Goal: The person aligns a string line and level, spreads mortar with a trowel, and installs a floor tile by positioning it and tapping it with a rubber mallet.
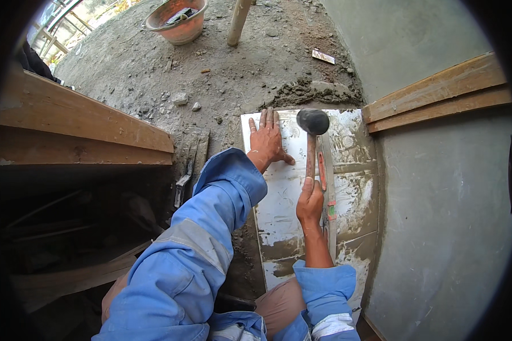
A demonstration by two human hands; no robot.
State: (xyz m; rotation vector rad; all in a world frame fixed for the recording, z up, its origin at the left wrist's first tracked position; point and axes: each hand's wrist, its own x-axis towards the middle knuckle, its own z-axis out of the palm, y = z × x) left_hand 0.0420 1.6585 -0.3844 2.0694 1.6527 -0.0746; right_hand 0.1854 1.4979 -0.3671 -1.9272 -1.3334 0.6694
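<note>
My left hand (269, 141) lies flat with fingers spread on a white floor tile (281, 196) near its far left corner. My right hand (310, 202) is wrapped round the wooden handle of a rubber mallet (313, 121), whose black head is over the far part of the tiles. Beside and partly behind my right hand, a long spirit level (331, 211) with red and green parts lies lengthwise on the tiles. Grey mortar smears the tiles to the right (354, 196). Whether the mallet head touches the tile I cannot tell.
Wet mortar (310, 94) is heaped past the tiles' far edge. Beyond it, rubble-strewn ground holds an orange bucket (182, 31) and a wooden post (239, 23). Wooden boards (85, 122) jut in at left. A grey wall (438, 227) with a wooden frame (438, 91) bounds the right.
</note>
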